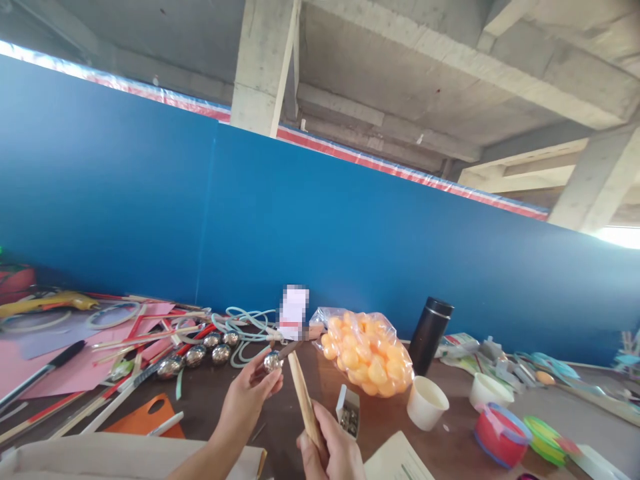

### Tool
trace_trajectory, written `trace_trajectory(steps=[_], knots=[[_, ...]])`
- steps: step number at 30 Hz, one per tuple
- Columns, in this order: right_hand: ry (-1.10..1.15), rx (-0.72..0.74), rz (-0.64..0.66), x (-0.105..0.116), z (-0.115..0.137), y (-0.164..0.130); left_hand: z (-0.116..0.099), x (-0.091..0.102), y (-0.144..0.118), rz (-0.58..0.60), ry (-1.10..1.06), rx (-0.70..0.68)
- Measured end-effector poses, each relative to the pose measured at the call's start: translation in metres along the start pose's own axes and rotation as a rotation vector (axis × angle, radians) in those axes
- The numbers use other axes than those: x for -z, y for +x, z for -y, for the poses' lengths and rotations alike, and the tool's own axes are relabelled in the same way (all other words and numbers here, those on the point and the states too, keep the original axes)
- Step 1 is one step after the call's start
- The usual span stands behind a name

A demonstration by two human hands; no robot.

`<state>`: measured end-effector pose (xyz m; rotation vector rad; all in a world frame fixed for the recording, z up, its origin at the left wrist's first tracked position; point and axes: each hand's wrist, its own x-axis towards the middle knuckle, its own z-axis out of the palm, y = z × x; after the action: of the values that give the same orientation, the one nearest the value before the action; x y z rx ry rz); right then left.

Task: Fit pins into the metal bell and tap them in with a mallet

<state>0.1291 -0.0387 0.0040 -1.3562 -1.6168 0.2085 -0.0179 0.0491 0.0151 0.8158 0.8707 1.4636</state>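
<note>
In the head view my left hand [246, 393] pinches a shiny metal ball [273, 361] between thumb and fingers, raised over the dark table. My right hand [336, 445] is wrapped round a pale wooden stick [301, 393], its upper end pointing up and left, close to the ball. Whether stick and ball touch I cannot tell. Behind the ball shows a narrow brown piece [290, 348] that I cannot make out. More metal balls [195, 355] lie to the left. Beside my right hand stands a small open box [349, 412] with shiny metal pieces in it.
A clear bag of orange balls [367, 353] sits behind my hands. Right of it stand a black bottle [431, 333] and a white paper cup [427, 403]. Sticks and pink paper [65, 367] clutter the left, near an orange board [145, 420]. A blue partition [320, 233] closes the back.
</note>
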Motion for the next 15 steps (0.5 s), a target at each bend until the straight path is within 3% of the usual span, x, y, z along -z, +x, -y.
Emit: trace_trajectory(steps=[7, 11, 15], knots=[[0.059, -0.077, -0.039, -0.0002, 0.0035, -0.0045, -0.0041, -0.0007, -0.0026, -0.004, 0.034, -0.022], [0.013, -0.065, -0.051, 0.0001, 0.0051, -0.0055, -0.0059, -0.0013, -0.0031, -0.041, 0.066, -0.033], [-0.033, -0.033, -0.060, 0.0003, 0.0075, -0.0053, -0.0031, 0.0003, -0.0016, -0.005, 0.121, -0.055]])
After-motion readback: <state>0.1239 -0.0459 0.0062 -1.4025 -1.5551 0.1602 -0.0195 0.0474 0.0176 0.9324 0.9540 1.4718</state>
